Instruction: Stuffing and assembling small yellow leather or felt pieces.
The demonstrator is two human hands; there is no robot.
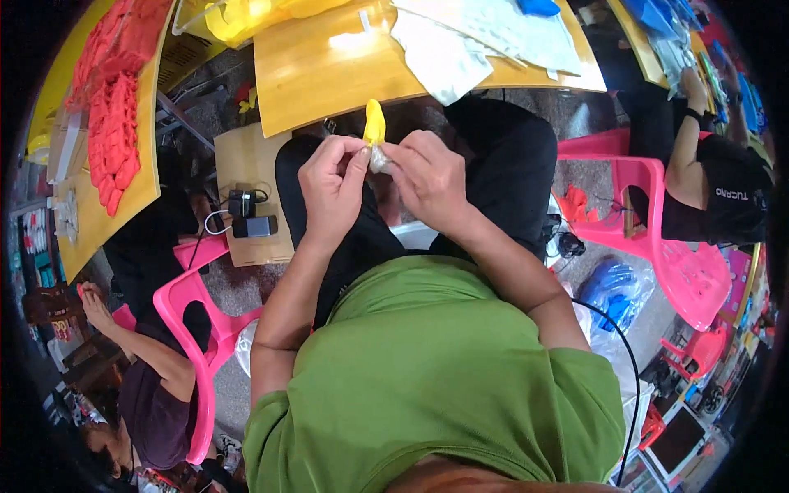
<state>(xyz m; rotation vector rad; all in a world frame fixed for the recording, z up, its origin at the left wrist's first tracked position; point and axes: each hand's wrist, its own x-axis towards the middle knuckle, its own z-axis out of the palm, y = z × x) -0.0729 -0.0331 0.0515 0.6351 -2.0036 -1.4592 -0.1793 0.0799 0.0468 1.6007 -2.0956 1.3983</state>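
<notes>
My left hand (333, 185) and my right hand (427, 177) meet in front of me, just below the edge of the wooden table (316, 70). Between their fingertips they pinch a small yellow piece (374, 123) that sticks up, with a bit of clear or white plastic (380, 158) bunched under it. Both hands have their fingers closed on this item. My lap in black trousers lies beneath the hands.
White sheets (485, 37) and yellow items (238, 16) lie on the table. A second table at left carries red pieces (115, 107). A small wooden stool (246, 193) holds black devices. People sit on pink chairs (193, 329) on both sides.
</notes>
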